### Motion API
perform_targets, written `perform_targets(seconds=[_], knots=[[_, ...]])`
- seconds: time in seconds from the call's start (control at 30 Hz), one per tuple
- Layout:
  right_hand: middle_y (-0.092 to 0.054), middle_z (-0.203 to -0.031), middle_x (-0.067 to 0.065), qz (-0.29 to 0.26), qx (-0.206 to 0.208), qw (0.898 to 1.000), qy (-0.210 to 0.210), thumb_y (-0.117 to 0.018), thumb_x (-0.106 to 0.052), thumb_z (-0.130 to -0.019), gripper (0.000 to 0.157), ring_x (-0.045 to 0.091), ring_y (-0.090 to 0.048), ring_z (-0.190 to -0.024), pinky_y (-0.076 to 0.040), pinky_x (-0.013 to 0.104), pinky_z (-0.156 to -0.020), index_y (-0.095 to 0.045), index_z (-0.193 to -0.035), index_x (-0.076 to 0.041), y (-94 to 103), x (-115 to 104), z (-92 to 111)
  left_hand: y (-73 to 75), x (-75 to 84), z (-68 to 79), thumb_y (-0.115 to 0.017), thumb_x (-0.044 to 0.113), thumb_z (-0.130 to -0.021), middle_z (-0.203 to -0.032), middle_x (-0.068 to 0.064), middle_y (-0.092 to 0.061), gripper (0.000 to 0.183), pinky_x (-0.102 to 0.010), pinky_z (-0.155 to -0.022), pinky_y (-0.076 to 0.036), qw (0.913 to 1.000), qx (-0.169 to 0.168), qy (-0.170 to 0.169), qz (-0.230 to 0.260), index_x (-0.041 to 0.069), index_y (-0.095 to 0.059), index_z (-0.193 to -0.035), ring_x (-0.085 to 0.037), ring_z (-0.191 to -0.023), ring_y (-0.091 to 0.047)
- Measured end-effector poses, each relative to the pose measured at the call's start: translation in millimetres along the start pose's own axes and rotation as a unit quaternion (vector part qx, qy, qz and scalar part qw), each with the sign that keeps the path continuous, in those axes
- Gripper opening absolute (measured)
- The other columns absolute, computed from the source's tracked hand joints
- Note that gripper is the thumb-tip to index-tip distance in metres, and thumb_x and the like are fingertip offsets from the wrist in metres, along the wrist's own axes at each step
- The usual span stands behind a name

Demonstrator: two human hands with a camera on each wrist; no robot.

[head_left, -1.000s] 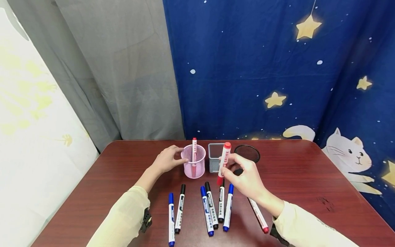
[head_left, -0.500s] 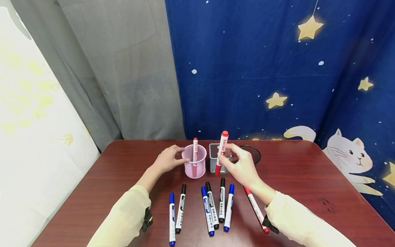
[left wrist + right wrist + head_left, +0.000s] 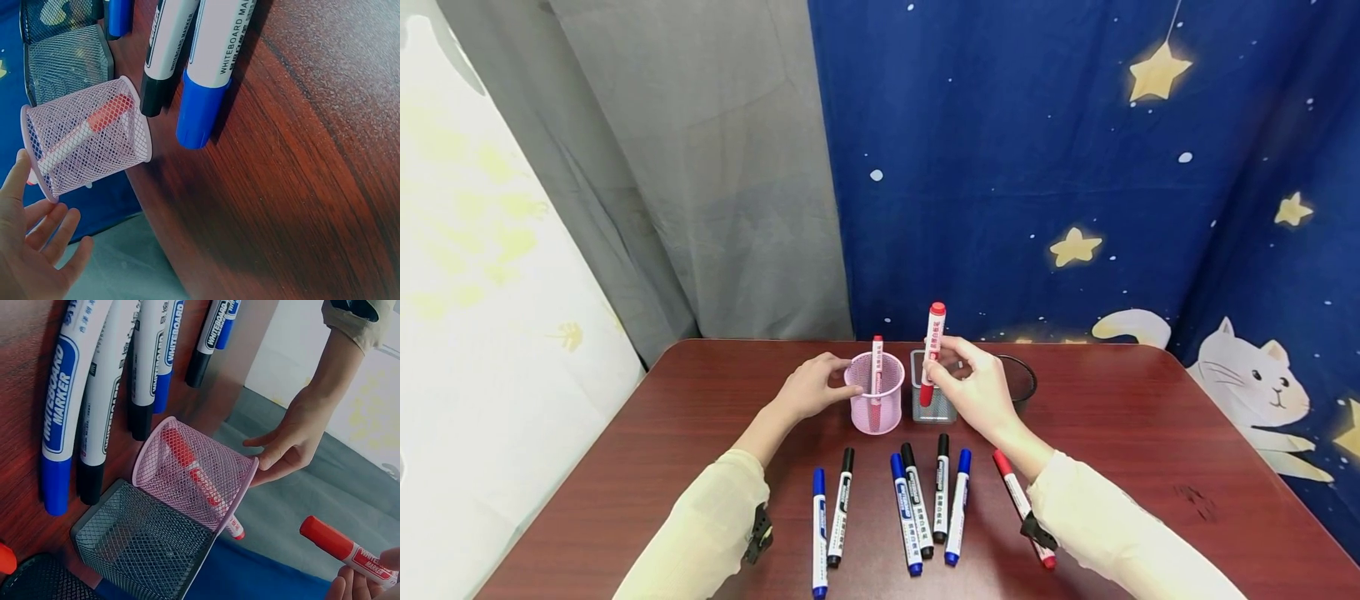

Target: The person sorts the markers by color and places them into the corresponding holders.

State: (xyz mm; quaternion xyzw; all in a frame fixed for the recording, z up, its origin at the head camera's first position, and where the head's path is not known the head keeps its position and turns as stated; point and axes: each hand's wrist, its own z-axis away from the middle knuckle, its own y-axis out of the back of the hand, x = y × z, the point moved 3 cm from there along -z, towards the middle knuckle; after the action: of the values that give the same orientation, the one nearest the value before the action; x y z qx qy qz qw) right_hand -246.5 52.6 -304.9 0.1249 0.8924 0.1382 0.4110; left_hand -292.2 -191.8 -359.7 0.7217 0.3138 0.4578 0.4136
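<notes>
My left hand [image 3: 806, 387] grips the rim of a pink mesh pen cup [image 3: 94, 140], which stands upright on the table. Inside that cup leans one red whiteboard marker [image 3: 877, 367]. Between thumb and fingers, my right hand [image 3: 979, 385] pinches another red whiteboard marker [image 3: 337, 544], its red cap pointing down. In the head view this marker is held above the table, overlapping the grey square mesh pen holder [image 3: 934, 410]. That holder stands just right of the pink cup, partly hidden behind my right hand.
A round black mesh holder [image 3: 1021, 379] stands behind my right hand. Nearer me lie several blue and black whiteboard markers, such as a blue one [image 3: 819, 533] and a black one [image 3: 942, 492]. One red marker [image 3: 1017, 492] lies under my right forearm. Curtains [image 3: 1000, 167] hang behind the table.
My right hand has moved left and away from me, lifting the red marker and bringing it closer to the pink cup. My left hand has stayed at the cup's rim.
</notes>
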Motion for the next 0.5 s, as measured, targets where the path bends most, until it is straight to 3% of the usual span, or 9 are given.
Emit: perform_targets(seconds=[0.23, 0.5], knots=[[-0.066, -0.08, 0.011, -0.017, -0.001, 0.999, -0.037, -0.069, -0.003, -0.078, 0.024, 0.021, -0.061, -0.071, -0.049, 0.026, -0.061, -0.066, -0.101, 0.001, -3.8, -14, -6, 0.4, 0.3, 0.2, -0.069, 0.041, -0.078, -0.112, -0.011, -0.058, 0.057, -0.042, -0.084, -0.045, 1.0, -0.002, 0.003, -0.002, 0.003, -0.059, -0.12, -0.025, -0.1, -0.054], [-0.066, -0.081, 0.012, -0.027, -0.002, 1.0, -0.015, -0.068, -0.005, -0.08, 0.023, 0.021, -0.063, -0.072, -0.05, 0.026, -0.061, -0.065, -0.101, 0.003, -10.8, -16, -11, 1.7, 3.2, 1.3, -0.069, 0.041, -0.078, -0.111, -0.012, -0.058, 0.056, -0.042, -0.084, -0.044, 1.0, -0.003, 0.002, -0.001, 0.002, -0.06, -0.118, -0.025, -0.1, -0.055]])
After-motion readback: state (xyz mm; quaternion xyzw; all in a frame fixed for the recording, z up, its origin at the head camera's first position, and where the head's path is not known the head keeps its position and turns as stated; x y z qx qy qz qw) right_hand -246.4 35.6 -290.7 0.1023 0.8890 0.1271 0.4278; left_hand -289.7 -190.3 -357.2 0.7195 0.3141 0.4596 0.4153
